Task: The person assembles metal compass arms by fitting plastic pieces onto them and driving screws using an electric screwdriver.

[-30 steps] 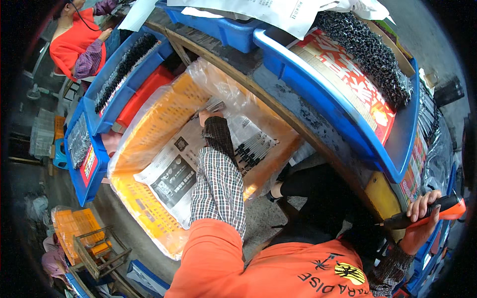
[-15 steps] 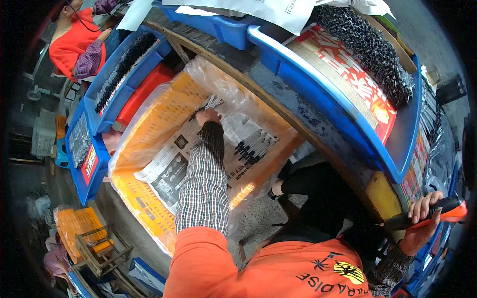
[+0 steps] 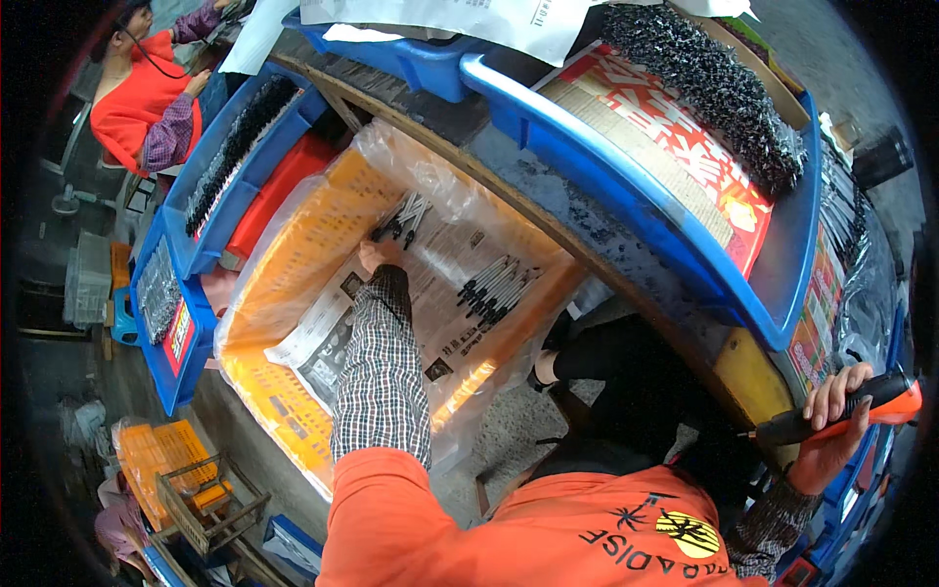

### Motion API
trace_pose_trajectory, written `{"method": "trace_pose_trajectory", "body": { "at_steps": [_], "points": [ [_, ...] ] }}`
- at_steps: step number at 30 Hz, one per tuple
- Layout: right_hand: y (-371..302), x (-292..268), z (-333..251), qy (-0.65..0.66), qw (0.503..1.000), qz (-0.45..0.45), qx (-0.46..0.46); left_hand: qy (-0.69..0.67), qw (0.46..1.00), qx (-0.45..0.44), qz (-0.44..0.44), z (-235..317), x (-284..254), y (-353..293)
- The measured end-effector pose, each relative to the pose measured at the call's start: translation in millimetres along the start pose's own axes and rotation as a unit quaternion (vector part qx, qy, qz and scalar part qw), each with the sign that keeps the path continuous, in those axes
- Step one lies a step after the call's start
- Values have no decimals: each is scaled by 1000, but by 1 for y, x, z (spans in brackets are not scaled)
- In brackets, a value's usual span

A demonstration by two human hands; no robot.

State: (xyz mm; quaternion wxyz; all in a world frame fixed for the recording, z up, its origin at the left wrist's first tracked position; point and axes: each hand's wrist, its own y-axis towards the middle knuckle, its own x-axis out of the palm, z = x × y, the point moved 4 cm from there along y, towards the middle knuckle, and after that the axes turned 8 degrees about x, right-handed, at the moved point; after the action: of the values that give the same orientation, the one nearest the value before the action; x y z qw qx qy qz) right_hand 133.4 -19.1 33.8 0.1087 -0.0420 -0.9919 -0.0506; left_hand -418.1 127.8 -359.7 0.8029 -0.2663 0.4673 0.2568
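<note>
Many slim black-tipped white rods [image 3: 479, 293] lie inside our orange plastic crate [image 3: 274, 396], where our left hand [image 3: 377, 256], finger closure unclear, should keep them parallel; outside it, our right hand [image 3: 831, 399] grips a black-and-orange screwdriver [image 3: 886, 391].

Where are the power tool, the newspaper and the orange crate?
Power tool [image 3: 891, 391]: head view, on the thick end of its body.
Newspaper [image 3: 435, 293]: head view, on a bare printed part.
Orange crate [image 3: 279, 399]: head view, on its slotted wall.
</note>
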Motion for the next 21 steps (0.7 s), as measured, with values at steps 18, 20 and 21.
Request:
{"method": "trace_pose_trajectory", "body": {
  "at_steps": [18, 20, 21],
  "points": [
    [-3, 28, -6, 28, 999, -14, -6, -193, 956, 161, 151, -49, -58, -5],
    [-4, 20, -5, 18, 1000, -12, -5, -246, 944, 192, 103, -8, -60, -26],
    [-5, 14, -8, 10, 1000, 4, -15, -253, 941, 207, 91, 24, -74, -47]
  ]
}}
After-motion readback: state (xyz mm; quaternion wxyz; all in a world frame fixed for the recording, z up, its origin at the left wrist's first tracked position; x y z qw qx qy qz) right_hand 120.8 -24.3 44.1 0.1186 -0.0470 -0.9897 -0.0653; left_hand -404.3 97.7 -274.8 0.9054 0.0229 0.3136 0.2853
